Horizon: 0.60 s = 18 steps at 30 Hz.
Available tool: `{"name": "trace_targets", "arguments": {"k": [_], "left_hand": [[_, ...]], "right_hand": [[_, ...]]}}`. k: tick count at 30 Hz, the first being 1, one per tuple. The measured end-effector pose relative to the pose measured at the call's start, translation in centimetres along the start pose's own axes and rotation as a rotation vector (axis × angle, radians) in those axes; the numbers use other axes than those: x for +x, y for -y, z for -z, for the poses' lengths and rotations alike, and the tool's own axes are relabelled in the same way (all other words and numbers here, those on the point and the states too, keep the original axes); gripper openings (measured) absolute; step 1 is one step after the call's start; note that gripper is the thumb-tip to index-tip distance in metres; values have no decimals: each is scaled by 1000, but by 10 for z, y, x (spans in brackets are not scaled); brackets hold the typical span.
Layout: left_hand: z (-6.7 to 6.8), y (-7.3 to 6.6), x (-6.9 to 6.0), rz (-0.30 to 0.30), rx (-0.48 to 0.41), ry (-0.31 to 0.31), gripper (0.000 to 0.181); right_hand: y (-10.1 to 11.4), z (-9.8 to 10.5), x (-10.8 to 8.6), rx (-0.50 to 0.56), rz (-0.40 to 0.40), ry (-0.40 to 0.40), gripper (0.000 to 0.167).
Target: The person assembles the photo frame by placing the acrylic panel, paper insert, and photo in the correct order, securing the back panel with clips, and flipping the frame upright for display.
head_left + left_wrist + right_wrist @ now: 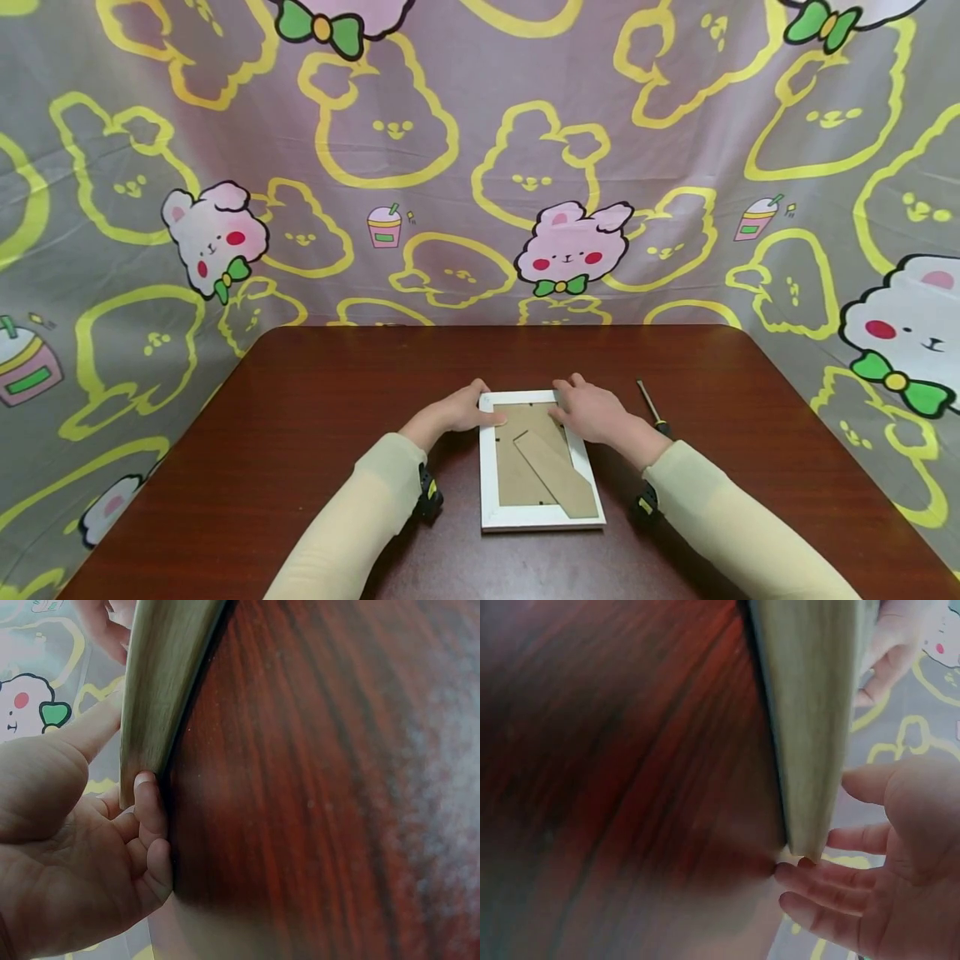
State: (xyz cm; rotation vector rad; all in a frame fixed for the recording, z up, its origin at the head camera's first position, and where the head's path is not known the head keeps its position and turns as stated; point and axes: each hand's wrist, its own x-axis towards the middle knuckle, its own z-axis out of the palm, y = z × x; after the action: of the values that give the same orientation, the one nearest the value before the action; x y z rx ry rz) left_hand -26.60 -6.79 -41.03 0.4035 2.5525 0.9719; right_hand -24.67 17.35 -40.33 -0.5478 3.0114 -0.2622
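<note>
A white picture frame (489, 475) lies face down on the table, its brown backing board (513, 479) and slanted stand leg (558, 477) uppermost. My left hand (453, 410) grips the far left corner, thumb over the border onto the board, other fingers along the outer edge. At the far right corner my right hand (592, 412) holds the frame between thumb and fingers. Both wrist views show the frame's pale side edge (159, 690) from close by; in the right one, fingers of the right hand (907, 855) reach round the corner. Small dark tabs dot the board's rim.
A screwdriver (651, 404) with a dark handle lies right of the frame, beside the right forearm. The table (337, 375) is dark reddish wood. Behind it hangs a patterned cloth (450, 125). Each wrist wears a black camera strap (429, 493).
</note>
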Motion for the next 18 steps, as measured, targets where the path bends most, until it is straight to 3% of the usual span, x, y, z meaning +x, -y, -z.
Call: {"name": "trace_targets", "arguments": {"k": [9, 18], "left_hand": [[1, 0, -1, 5, -3, 14, 43], [0, 1, -2, 1, 9, 5, 45]], "right_hand": [[-3, 0, 10, -33, 169, -112, 27], [-7, 4, 12, -36, 251, -129, 15]]}}
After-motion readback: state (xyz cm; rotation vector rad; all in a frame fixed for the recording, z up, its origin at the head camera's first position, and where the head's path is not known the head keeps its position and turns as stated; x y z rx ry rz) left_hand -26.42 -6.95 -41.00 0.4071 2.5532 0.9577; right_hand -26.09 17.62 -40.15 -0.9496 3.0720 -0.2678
